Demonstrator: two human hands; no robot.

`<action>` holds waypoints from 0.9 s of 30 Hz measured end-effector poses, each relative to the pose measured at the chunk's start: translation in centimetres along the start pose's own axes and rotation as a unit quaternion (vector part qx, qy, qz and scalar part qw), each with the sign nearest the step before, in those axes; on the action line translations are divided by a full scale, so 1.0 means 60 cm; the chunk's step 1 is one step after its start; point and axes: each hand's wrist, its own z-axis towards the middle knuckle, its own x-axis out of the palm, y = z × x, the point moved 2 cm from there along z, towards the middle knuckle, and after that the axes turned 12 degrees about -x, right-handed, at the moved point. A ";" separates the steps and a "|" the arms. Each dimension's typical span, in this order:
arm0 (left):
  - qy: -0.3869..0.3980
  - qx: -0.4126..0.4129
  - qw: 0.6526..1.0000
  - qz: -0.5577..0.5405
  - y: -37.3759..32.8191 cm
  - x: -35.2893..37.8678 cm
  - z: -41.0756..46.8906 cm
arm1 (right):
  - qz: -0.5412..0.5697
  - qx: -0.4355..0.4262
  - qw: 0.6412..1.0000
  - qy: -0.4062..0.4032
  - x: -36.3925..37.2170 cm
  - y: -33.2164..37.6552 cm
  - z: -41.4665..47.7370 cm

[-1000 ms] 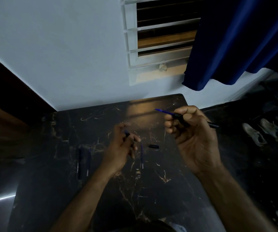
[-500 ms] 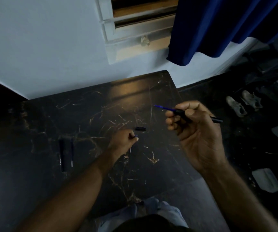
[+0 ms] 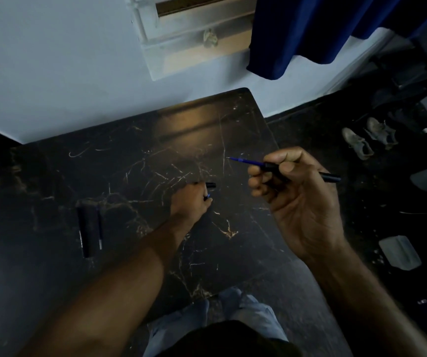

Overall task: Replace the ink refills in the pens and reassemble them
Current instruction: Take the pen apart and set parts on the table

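Observation:
My right hand (image 3: 294, 199) is raised above the right side of the dark marble table (image 3: 119, 181) and grips a black pen barrel (image 3: 330, 177) with a blue ink refill (image 3: 245, 161) sticking out of its front, tip pointing left. My left hand (image 3: 191, 202) rests low on the table's middle, fingers closed on a small blue-tipped piece (image 3: 208, 196) that is mostly hidden. Just beyond its fingertips lies a short black pen piece (image 3: 211, 186). At the left lie black pens (image 3: 86, 229) with a thin refill (image 3: 99, 228) beside them.
A white wall and a window frame (image 3: 181, 34) rise behind the table, with a blue curtain (image 3: 323, 29) at the upper right. Shoes (image 3: 369, 137) and clutter lie on the dark floor to the right. My knees in jeans (image 3: 215, 320) show below the table's near edge.
My left hand has dropped from above the table down onto its surface beside the short black piece. The right hand keeps the barrel and refill in the same pose. The view has tilted downward.

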 end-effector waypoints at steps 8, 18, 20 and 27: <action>0.008 -0.015 1.000 -0.009 0.006 0.007 -0.007 | -0.002 0.007 1.000 0.008 -0.004 -0.002 -0.002; -0.002 -0.020 1.000 -0.006 -0.009 0.005 -0.012 | -0.002 0.009 1.000 0.017 -0.005 -0.001 -0.003; 0.000 -0.040 0.999 -0.023 -0.006 0.003 -0.009 | 0.000 0.009 1.000 0.017 -0.007 -0.001 -0.003; -0.033 -0.089 0.991 -0.092 0.019 -0.013 0.001 | -0.001 0.011 1.000 0.009 -0.012 -0.005 -0.003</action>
